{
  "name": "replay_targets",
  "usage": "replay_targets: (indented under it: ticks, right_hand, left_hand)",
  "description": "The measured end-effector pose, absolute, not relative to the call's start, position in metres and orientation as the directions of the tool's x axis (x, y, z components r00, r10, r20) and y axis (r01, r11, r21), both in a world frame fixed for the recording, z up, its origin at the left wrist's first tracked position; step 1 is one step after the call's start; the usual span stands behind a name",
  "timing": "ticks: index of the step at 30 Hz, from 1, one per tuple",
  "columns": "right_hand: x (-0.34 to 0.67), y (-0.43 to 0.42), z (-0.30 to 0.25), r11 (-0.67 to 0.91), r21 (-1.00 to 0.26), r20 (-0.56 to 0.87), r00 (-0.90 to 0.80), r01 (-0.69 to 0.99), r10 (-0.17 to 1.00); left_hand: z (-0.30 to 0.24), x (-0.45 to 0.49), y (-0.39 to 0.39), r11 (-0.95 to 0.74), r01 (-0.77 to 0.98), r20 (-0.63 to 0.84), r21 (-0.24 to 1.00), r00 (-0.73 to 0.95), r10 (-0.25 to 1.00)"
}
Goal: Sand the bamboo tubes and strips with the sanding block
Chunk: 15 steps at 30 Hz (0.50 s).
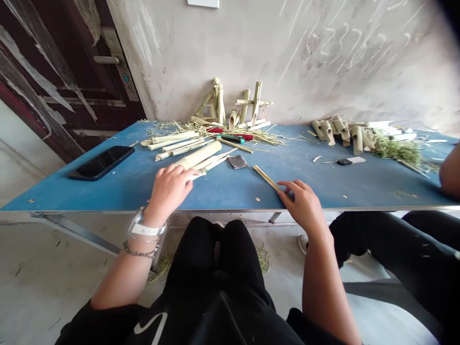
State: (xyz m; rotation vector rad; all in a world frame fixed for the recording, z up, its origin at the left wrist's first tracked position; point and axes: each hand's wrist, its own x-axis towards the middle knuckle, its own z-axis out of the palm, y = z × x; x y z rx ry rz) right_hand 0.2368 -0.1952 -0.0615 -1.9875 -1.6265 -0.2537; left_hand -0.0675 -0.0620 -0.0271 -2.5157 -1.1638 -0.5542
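My left hand (170,187) lies over the near end of a pile of cut bamboo. Its fingers curl down onto the ends of some split bamboo strips (212,164), beside a thick pale bamboo tube (201,154). The undersides of those fingers are hidden. In my right hand (301,200), near the table's front edge, is one end of a narrow bamboo strip (265,177), pinched between thumb and fingers. The strip slants away to the left over the table. A small dark square pad (237,162) lies between my hands.
The blue table (230,194) holds a black phone (102,163) at left. Behind the bamboo lie dark-handled tools (230,139) and upright bamboo assemblies (215,103). A black-handled blade (350,161) and more bamboo pieces (357,139) are at right, beside another person's arm (451,171).
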Motion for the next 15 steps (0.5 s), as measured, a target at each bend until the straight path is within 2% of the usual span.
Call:
replay_targets:
  ticks: [5,8,10,12,13,14,15]
  right_hand:
    - [0.245,-0.179,-0.058,-0.172,-0.267,0.38,0.268,0.948,0.885]
    - [0.249,-0.17,-0.056,-0.255,-0.192,0.405,0.313,0.948,0.859]
    - [0.246,-0.172,-0.047,-0.267,-0.158,0.479,0.311,0.95,0.821]
    - [0.234,-0.184,-0.033,-0.151,-0.213,0.557,0.247,0.965,0.793]
    - [0.223,-0.193,-0.025,-0.02,-0.272,0.575,0.179,0.962,0.798]
    - [0.211,-0.203,-0.017,0.175,-0.362,0.551,0.058,0.916,0.832]
    - [0.196,-0.214,-0.011,0.403,-0.434,0.5,-0.157,0.806,0.852]
  left_hand:
    - [-0.02,-0.079,-0.05,-0.569,0.808,0.419,-0.151,0.574,0.703]
    - [-0.016,-0.088,-0.043,-0.478,0.858,0.385,-0.187,0.512,0.768]
    - [-0.016,-0.092,-0.041,-0.411,0.885,0.357,-0.219,0.465,0.81]
    - [-0.017,-0.095,-0.04,-0.382,0.894,0.339,-0.234,0.443,0.83]
    - [-0.017,-0.095,-0.04,-0.376,0.897,0.341,-0.233,0.437,0.832]
    - [-0.018,-0.095,-0.04,-0.373,0.899,0.345,-0.231,0.434,0.832]
    - [-0.019,-0.095,-0.04,-0.37,0.901,0.35,-0.225,0.43,0.832]
